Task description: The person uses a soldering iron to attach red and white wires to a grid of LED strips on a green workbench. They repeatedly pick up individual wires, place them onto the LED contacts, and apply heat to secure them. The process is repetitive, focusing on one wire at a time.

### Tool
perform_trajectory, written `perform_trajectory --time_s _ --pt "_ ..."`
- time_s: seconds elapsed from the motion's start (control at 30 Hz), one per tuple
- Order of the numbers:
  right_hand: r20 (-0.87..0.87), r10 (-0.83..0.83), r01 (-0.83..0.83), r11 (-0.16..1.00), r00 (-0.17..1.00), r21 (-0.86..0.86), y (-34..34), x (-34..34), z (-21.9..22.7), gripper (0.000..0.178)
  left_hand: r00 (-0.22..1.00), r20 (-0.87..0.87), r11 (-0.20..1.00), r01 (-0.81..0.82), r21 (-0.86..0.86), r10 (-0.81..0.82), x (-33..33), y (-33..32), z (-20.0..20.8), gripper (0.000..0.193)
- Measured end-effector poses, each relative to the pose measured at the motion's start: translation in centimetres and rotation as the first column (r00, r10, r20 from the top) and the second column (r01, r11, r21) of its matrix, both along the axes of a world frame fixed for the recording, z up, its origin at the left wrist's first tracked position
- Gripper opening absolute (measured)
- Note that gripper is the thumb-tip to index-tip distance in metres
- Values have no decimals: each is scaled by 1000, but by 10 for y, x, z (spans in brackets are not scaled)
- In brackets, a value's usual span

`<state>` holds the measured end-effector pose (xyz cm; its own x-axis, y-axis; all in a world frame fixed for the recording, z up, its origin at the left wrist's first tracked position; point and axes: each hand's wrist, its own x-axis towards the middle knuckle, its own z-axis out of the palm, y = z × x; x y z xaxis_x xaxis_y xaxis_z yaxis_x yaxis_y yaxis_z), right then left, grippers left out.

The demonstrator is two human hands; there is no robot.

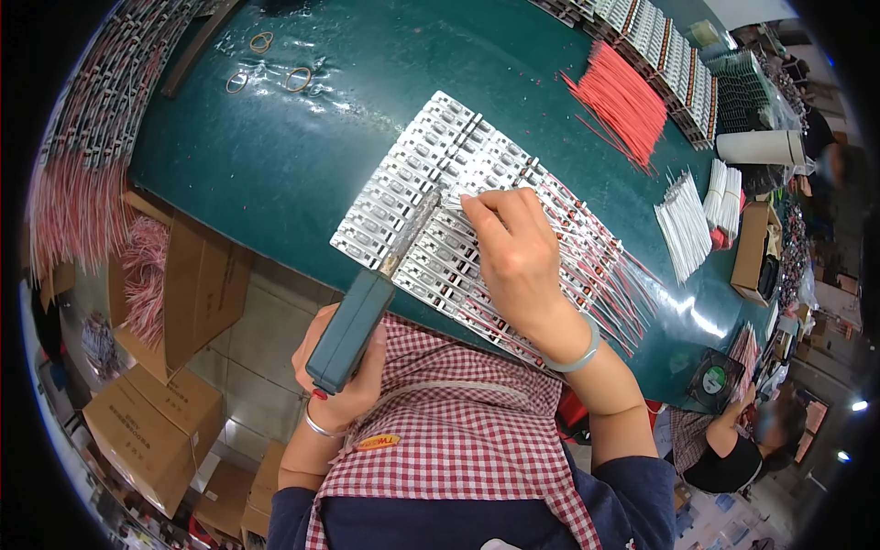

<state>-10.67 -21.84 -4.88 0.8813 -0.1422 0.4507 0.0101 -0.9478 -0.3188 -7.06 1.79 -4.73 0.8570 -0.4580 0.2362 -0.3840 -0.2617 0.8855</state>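
Note:
My left hand (353, 367) is closed round the green body of a soldering gun (350, 325). Its long metal tip reaches over a panel of small white circuit boards (390, 188), laid in rows on the table. My right hand (520, 252) hovers over the same panel, thumb and forefinger pinched close to the tip on what looks like a thin white wire, mostly hidden by the fingers. Red and white wires (610, 289) trail from the boards on the right side, passing under and beyond my right hand.
The green table (275, 156) carries loose red wires (623, 105), white wires (683, 225) and rubber bands (298, 79). Stacked board panels (665, 55) line the far right. Wired boards (101, 119) hang at the left edge. Cardboard boxes (156, 431) stand below left. A co-worker (742, 440) sits at right.

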Motion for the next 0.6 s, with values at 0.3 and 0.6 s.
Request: perform_trajectory --time_s 0.3,0.6 --pt "-2 -10 10 1000 1000 -10 1 2 -2 34 1000 0 997 30 66 -30 5 -4 5 20" --pt "-10 1 -1 1000 1000 -11 3 4 -1 34 995 93 995 19 99 -28 3 -8 2 18"
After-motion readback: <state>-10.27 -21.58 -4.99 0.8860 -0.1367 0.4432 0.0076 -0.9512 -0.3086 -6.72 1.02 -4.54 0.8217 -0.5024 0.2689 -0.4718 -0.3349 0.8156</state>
